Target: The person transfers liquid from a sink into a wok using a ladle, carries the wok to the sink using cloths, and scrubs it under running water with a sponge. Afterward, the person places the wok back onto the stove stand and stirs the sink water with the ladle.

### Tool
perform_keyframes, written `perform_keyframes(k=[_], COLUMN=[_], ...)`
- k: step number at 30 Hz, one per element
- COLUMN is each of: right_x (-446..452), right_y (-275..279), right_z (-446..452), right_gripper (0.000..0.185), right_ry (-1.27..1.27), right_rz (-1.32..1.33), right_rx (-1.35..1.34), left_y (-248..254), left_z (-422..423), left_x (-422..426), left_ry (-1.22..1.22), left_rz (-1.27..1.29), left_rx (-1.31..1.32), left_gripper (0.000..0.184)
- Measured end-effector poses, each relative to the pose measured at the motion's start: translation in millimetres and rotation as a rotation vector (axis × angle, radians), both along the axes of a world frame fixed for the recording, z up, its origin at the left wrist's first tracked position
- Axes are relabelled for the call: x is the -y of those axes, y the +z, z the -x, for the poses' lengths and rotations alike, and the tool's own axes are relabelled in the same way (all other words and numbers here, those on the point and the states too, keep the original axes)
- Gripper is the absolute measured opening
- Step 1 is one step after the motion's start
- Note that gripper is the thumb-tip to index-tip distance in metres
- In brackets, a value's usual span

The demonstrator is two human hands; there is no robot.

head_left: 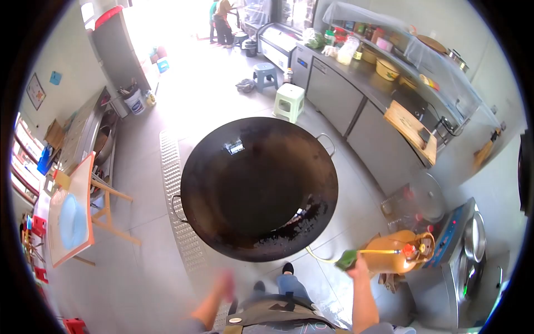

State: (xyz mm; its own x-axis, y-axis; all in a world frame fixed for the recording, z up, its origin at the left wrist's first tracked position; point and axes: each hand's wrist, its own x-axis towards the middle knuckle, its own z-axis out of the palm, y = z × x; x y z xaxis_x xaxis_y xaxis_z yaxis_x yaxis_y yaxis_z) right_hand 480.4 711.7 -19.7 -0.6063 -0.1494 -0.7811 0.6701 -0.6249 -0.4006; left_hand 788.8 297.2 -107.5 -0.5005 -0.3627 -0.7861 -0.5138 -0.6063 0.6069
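Observation:
A large dark wok with two loop handles fills the middle of the view, its lower right inner wall wet and shiny. Below its right side, my right hand is closed on a green thing, too unclear to name. A thin yellow hose runs by that hand, near an orange gas cylinder. My left hand is smeared by motion below the wok's left side, apart from it; its fingers cannot be made out.
A cutting board lies on the steel counter at right. Green and blue stools stand behind the wok. At left is a tilted orange-edged table. Two people are far back. A floor grate runs at left.

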Motion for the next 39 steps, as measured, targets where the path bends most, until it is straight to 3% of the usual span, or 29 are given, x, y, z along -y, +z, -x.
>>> perform_keyframes(k=[1, 3, 5, 6, 8, 10, 11, 12, 13, 14, 15, 17, 18, 21, 25, 31, 33, 39], right_x=[-5.7, 14.6, 20.6, 30.8, 27.9, 21.7, 11.3, -9.4, -32.9, -53.6, -74.8, -111.4, -129.7, -192.6, -269.1, -386.8, -419.7, -533.9], right_y=[-22.3, 2.2, -10.2, 8.1, -6.1, 31.8, 66.1, 75.3, 69.5, 69.8, 67.6, 55.2, 47.4, 16.2, 32.4, 96.2, 128.5, 113.6], right_z=[-31.8, -97.1, -143.7, -160.9, -185.8, -206.0, -215.0, -225.4, -234.5, -243.7, -254.8, -287.0, -295.1, -345.8, -404.2, -451.6, -451.7, -444.1], right_gripper=[0.039, 0.042, 0.036, 0.033, 0.034, 0.043, 0.045, 0.044, 0.044, 0.041, 0.038, 0.032, 0.029, 0.016, 0.016, 0.037, 0.041, 0.023], right_ry=[0.031, 0.035, 0.067, 0.092, 0.085, 0.056, 0.023, -0.023, -0.075, -0.121, -0.141, -0.259, -0.297, -0.558, -0.913, -1.015, -1.123, -1.410], right_rz=[0.113, 0.125, 0.232, 0.250, 0.341, 0.376, 0.251, 0.223, 0.400, 0.429, 0.449, 0.318, 0.230, 0.281, 0.065, -0.505, -0.508, -0.559], right_rx=[0.048, 0.225, 0.230, 0.224, 0.224, -0.007, -0.065, -0.074, -0.180, -0.256, -0.328, -0.335, -0.325, -0.185, -0.076, -0.218, -0.311, -0.352], left_y=[9.3, -21.9, 64.0, 72.1, 100.8, 122.6, 122.0, 134.9, 145.5, 144.2, 150.7, 171.3, 138.8, 146.8, 132.6, 95.5, 80.5, 66.1], left_z=[10.5, 36.1, 87.2, 103.3, 118.9, 116.8, 117.3, 111.8, 105.0, 97.6, 90.3, 74.2, 75.9, 54.1, 47.8, 91.6, 114.2, 178.0], left_x=[-25.8, -61.8, -125.8, -148.8, -197.3, -249.1, -268.8, -292.3, -315.8, -334.1, -357.8, -407.7, -425.3, -500.9, -573.3, -612.5, -615.7, -627.7], left_ry=[-0.070, -0.314, -0.467, -0.627, -0.948, -1.219, -1.456, -1.538, -1.588, -1.619, -1.678, -1.735, -1.721, -1.819, -1.735, -1.706, -1.671, -1.517], left_rz=[-0.105, -0.234, -0.118, -0.058, 0.076, 0.223, 0.529, 0.703, 0.877, 0.957, 0.742, 0.330, 0.243, -0.102, 0.033, 0.256, 0.261, 0.205], left_rx=[-0.062, -0.162, -0.152, -0.227, -0.368, -0.598, -0.746, -0.877, -1.026, -1.028, -1.013, -0.919, -0.901, -0.724, -0.716, -0.560, -0.478, -0.238], left_gripper=[0.033, 0.034, 0.037, 0.039, 0.044, 0.046, 0.051, 0.055, 0.058, 0.066, 0.069, 0.075, 0.077, 0.072, 0.059, 0.047, 0.047, 0.044])
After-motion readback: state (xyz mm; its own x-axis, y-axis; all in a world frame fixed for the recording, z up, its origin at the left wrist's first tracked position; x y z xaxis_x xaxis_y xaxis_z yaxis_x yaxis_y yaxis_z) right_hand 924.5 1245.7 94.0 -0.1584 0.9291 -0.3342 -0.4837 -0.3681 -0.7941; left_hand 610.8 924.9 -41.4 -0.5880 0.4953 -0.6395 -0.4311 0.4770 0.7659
